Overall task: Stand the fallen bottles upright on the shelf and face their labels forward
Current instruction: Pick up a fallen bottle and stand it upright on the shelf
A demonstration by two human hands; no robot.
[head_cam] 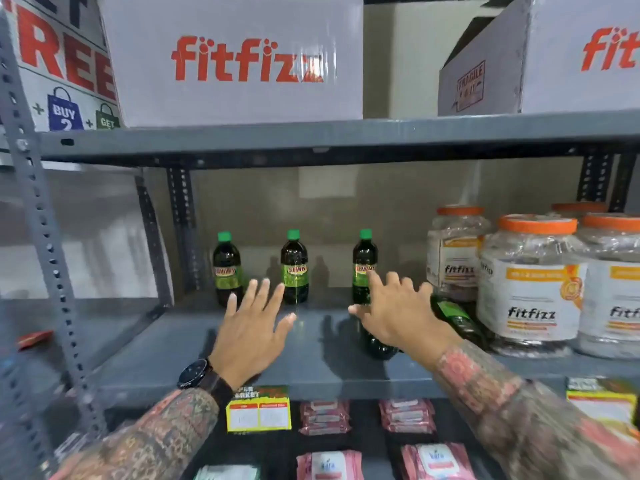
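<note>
1. Left hand (254,318) was spread flat, fingers splayed, holding nothing, hovering over the grey shelf (242,344).
2. Right hand (398,311) was also open with fingers loose, nothing gripped. Index fingertip overlapped the label of the right standing bottle (364,268); contact unclear.
3. Fallen bottle (450,320) lay on its side under and just right of the right hand, wrist covering its middle, against the fitfizz jars (530,282).
4. Middle bottle (294,268) stood upright just beyond the left fingertips, label forward.
5. Left bottle (227,270) stood upright beyond and left of the left hand, label forward.
6. Black watch (195,374) on the left wrist.
</note>
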